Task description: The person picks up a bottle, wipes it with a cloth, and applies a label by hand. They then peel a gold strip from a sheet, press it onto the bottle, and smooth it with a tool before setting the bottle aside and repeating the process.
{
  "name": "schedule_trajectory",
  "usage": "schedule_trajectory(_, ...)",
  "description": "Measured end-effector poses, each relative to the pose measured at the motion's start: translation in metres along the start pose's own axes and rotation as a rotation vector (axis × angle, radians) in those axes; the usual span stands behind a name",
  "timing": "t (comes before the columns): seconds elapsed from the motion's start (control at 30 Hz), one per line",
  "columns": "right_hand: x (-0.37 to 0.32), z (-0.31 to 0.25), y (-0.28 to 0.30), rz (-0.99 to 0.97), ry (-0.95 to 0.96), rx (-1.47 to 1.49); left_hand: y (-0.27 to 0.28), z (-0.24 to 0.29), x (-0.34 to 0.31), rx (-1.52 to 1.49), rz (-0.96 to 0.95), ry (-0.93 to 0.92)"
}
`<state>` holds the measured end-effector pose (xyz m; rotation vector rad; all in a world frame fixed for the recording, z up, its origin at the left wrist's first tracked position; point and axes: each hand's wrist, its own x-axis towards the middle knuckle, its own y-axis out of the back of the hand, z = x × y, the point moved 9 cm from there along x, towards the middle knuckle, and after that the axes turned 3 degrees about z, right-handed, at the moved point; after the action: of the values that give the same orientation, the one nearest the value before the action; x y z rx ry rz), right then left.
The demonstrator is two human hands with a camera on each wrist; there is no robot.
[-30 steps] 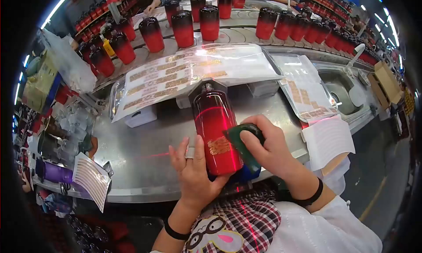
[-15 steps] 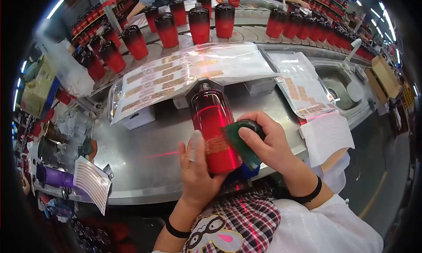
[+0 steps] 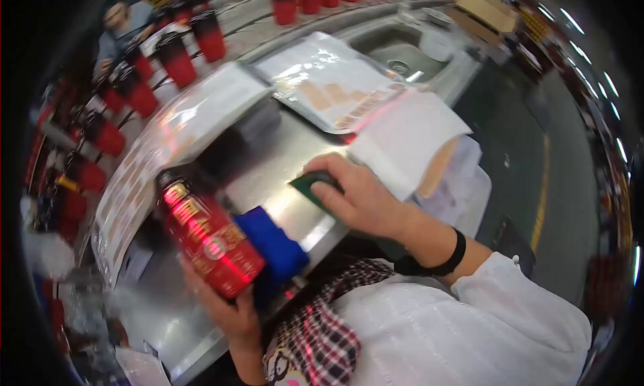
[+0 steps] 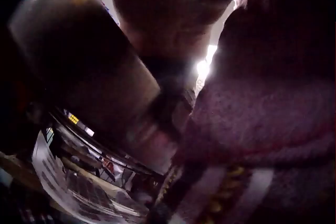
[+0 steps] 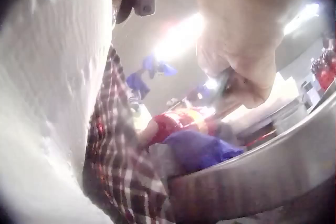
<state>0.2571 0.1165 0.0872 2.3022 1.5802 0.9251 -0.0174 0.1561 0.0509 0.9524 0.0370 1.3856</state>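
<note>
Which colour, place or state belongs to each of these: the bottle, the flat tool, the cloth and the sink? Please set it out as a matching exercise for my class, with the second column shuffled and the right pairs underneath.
Column one
1. bottle
2. flat tool
3. cloth
4. sink

Column two
A. blue, beside the bottle
B. grey metal, near the top of the head view
C. green, held in the right hand
D. red with gold lettering, held in the left hand

Right pairs: 1-D, 2-C, 3-A, 4-B
</note>
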Motion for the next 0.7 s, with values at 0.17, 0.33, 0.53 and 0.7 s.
schedule_trajectory(0.17,-0.018,0.084,0.114,0.115,0.121,-0.576,0.0,0.012,0.003,-0.184,0.027,0.029)
schedule_trajectory(0.33,-0.035,0.12,0.144,0.022,0.007,-0.88,0.0,0.01,0.002,-0.156,0.039,0.022)
schedule_trajectory(0.53,-0.046,0.074,0.103,-0.375,-0.024,-0.566,0.001,0.011,0.003,-0.105,0.045,0.024)
schedule_trajectory(0.7,-0.054,0.067,0.109,-0.331,0.032,-0.626,0.002,0.016,0.005,-0.064,0.036,0.034)
